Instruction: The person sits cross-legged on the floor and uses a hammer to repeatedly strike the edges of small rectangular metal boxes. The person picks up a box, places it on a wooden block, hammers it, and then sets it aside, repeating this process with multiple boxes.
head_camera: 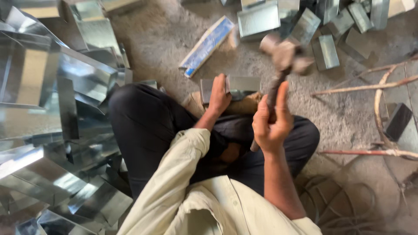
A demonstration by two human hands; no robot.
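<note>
Head view, seated worker. We begin at the right hand (pixel 272 122), whose fingers wrap closed around the handle of a hammer (pixel 285 54); the grip sits low on the shaft, which lets the blurred head stand raised at about 12 o'clock from the hand. The left hand (pixel 219 96) lies fingers-down, pressed on a folded sheet-metal piece (pixel 244 85), pinning it flat rather than clasping it (we cannot tell whether the fingertips curl over its far edge). That piece rests on a wooden block (pixel 241 105) between the crossed legs, directly below the hammer head, so the block serves as its support. Outward, at 9 o'clock, we see a heap of shiny metal sheets (pixel 48 130); at 12 to 1 o'clock, small folded metal boxes (pixel 326 51) lie on the concrete floor (pixel 165 39), and a blue-edged strip (pixel 207 45) lies at 11 o'clock.
</note>
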